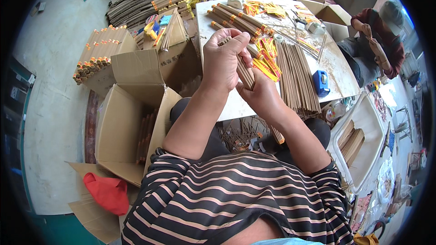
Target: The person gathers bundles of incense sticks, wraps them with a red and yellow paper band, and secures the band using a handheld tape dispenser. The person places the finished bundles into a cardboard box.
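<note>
Both of my hands grip one bundle of brown incense sticks (245, 74), held at a slant over the near edge of the white table (336, 91). My left hand (221, 61) is closed round its upper end. Lower down, my right hand (262, 93) wraps the middle, and the bundle's lower end with an orange band shows below my right forearm. Beside my hands lie red and yellow paper labels (268, 59) and a spread of loose incense sticks (295, 79). Several banded bundles (236, 18) lie just beyond, and a blue tape dispenser (321, 83) stands at the right.
An open cardboard box (122, 131) with bundles inside stands at my left, near a red cloth (106, 193). Banded bundles (102, 47) are stacked farther left. At right, a white tub (370, 154) holds sticks, and another person (379, 41) sits across the table corner.
</note>
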Motion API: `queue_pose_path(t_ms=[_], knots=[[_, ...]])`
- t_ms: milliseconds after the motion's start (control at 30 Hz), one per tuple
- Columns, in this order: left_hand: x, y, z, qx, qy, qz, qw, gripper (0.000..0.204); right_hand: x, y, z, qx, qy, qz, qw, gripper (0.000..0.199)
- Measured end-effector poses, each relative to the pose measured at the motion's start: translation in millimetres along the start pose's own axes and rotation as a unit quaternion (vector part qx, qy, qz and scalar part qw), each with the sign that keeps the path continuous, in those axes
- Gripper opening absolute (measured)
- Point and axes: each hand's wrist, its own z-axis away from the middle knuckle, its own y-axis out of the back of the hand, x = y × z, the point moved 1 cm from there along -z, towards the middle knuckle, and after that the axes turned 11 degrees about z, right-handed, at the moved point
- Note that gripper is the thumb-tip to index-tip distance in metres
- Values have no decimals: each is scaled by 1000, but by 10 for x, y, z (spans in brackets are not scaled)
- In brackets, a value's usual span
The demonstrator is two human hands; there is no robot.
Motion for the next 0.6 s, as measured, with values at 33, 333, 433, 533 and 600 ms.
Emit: queue_pose_path(t_ms=[33, 333, 433, 533, 600], knots=[[-20, 35, -8, 14, -3, -3, 1000, 14, 22, -14, 63, -48, -29, -65, 996, 25], [-13, -89, -5, 20, -54, -77, 995, 16, 68, -69, 8, 25, -22, -10, 999, 24], [157, -395, 92, -41, -122, -149, 980, 21, 9, -35, -77, 97, 46, -47, 993, 27], [300, -758, 85, -135, -200, -248, 938, 24, -67, 129, -283, 148, 182, -53, 971, 37], [230, -746, -26, -161, -200, -291, 922, 28, 61, 79, -363, 115, 122, -93, 981, 39]])
